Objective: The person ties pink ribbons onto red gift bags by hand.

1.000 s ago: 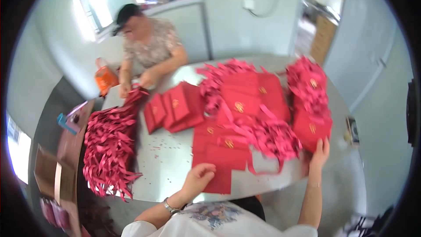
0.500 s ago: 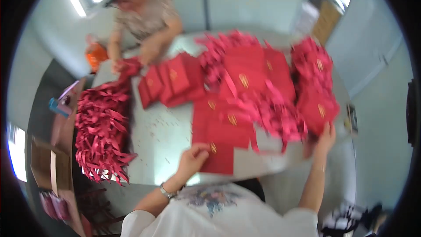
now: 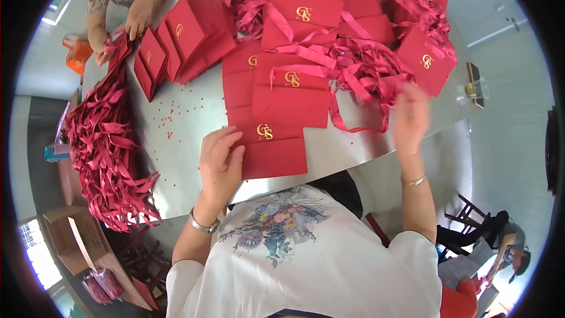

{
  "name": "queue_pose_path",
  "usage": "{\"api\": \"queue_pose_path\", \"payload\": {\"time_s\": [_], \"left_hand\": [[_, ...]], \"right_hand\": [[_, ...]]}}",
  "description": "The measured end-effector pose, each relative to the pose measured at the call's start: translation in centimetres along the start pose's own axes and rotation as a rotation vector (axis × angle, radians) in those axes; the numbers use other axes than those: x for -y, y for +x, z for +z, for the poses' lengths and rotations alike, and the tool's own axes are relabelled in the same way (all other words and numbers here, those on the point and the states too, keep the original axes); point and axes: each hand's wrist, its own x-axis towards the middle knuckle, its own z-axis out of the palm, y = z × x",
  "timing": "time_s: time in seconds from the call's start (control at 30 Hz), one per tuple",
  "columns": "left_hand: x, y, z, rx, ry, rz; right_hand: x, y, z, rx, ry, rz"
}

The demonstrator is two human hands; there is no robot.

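Along the table's [image 3: 194,156] left end, a ribboned red stack [image 3: 106,144] is lying complete-looking. The loosely curled left hand [image 3: 219,158] is touching the front flat red bag [image 3: 273,160], which is showing no ribbon. The blurred right hand [image 3: 412,119] is hovering near pink ribbons [image 3: 368,69]; neither hand's pinch is discernible.

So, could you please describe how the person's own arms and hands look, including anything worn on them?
Both arms have short white sleeves, leaving the forearms bare. The left wrist wears a silver-coloured metal wristwatch; the right wrist, a thin silver-coloured bangle. The fingers wear no gloves; those on the right are blurred.
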Motion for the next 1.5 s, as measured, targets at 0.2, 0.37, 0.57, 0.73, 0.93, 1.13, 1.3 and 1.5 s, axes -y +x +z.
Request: {"api": "queue_pose_path", "payload": {"time_s": [0.2,0.37,0.57,0.73,0.93,1.13,1.3,1.5], "left_hand": [[-0.3,3.3,1.4,0.077,0.017,-0.063],[0.2,7.5,4.6,0.161,0.181,-0.117],[0.8,8.5,3.2,0.203,-0.177,-0.37],[-0.3,5.9,-0.5,0.173,-0.451,-0.511],[0.1,-1.2,-3.8,0.13,-0.586,-0.818],[0.0,0.1,-3.9,-0.085,-0.011,-0.328],[-0.4,5.7,-0.5,0.284,0.226,0.109],[0.0,5.3,2.4,0.418,0.316,0.064]], "right_hand": [[6.4,-1.3,5.0,0.616,-0.001,0.045],[6.7,-1.3,4.8,0.676,0.042,0.06],[6.3,-1.8,5.1,0.591,0.084,0.143],[6.2,-2.1,4.6,0.544,0.136,0.292],[6.0,-2.0,5.1,0.548,0.108,0.248],[8.7,0.9,6.8,0.562,-0.187,-0.029],[8.4,0.0,6.8,0.505,-0.152,-0.092],[10.6,-1.2,5.3,0.527,0.315,0.209]]}}
